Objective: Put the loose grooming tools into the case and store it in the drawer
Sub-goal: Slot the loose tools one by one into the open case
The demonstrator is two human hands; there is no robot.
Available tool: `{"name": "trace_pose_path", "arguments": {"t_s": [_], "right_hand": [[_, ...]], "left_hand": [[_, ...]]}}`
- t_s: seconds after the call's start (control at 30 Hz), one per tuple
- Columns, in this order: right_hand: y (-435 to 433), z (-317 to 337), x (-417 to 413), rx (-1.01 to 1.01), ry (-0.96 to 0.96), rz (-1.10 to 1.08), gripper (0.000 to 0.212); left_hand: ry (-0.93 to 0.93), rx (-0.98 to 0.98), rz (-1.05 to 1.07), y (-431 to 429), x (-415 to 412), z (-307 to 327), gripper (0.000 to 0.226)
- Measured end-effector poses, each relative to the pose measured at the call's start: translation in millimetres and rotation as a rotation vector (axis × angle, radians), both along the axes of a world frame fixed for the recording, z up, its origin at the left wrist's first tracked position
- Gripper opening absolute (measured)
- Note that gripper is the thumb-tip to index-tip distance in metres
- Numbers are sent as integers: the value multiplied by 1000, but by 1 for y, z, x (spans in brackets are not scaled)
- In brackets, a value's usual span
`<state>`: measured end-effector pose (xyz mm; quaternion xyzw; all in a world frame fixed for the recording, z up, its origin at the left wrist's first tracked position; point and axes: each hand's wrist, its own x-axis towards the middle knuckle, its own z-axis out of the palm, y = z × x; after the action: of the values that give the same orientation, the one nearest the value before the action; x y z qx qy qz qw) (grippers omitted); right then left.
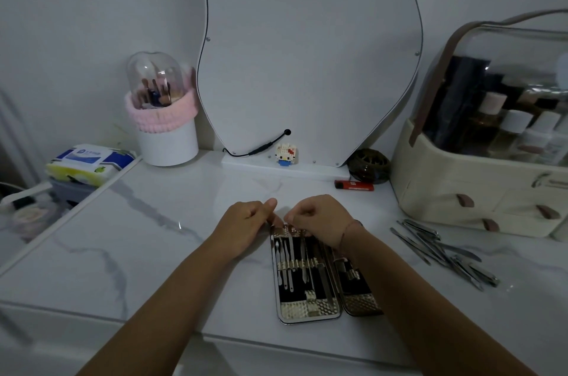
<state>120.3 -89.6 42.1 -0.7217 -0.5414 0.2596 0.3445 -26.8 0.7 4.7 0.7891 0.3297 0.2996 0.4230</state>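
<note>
Case [307,311] open, left hand [249,222] and right hand [319,219] curled at its far edge, grip unclear

A red lighter [354,185] lies near a toy figure [285,154] before the mirror [307,53].

Dim room: white wall [61,6], curvy mirror [307,53] on marble-topped dresser [138,237]

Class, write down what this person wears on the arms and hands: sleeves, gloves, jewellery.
No sleeves show: the left arm and right arm are bare down to the picture's edge. The left hand and right hand have no gloves, and no rings show. A thin cord bracelet with a small dark piece circles the right wrist.
</note>
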Motion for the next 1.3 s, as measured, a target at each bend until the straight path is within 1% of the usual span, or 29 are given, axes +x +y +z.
{"name": "trace_pose_path", "arguments": {"t_s": [0.13,0.33,0.4,0.47,0.5,0.57,0.63,0.7,0.77,0.87,0.97,1.1,1.17,1.23,1.3], "right_hand": [[-4,0,5,-62,-104,32,26],[-9,1,3,-119,-101,95,25],[-12,0,3,-57,-74,74,24],[-21,1,10,57,-49,15,20],[-25,1,17,118,-66,-15,19],[-41,0,38,206,-130,-119,15],[-61,-2,64,231,-155,-264,10],[-80,-3,89,196,-210,-398,8],[-94,-6,110,106,-304,-480,9],[-100,-10,126,-70,-378,-486,10],[-97,-12,128,-148,-418,-462,12],[-92,-14,130,-199,-452,-453,21],[-92,-13,130,-221,-453,-425,22],[-93,-9,126,-173,-448,-409,22],[-94,-2,118,-48,-411,-412,19]], "left_hand": [[-6,-17,5,-1,0,0,46],[-1,-5,8,-2,0,2,45],[4,-4,10,-2,-1,1,45],[-8,-16,18,-1,1,0,45],[-18,-29,29,0,-1,0,45],[-26,-52,37,0,1,0,44],[-28,-69,41,0,2,-1,44],[-32,-87,44,0,4,-2,43],[-43,-95,41,0,5,-2,43],[-35,-91,44,-2,4,-1,42],[-16,-67,50,-2,3,-1,42],[-14,-66,43,-2,3,-2,43],[-18,-76,44,-2,3,-2,43],[-14,-78,47,-1,3,-2,43],[-14,-76,42,-1,3,-2,43]]}}
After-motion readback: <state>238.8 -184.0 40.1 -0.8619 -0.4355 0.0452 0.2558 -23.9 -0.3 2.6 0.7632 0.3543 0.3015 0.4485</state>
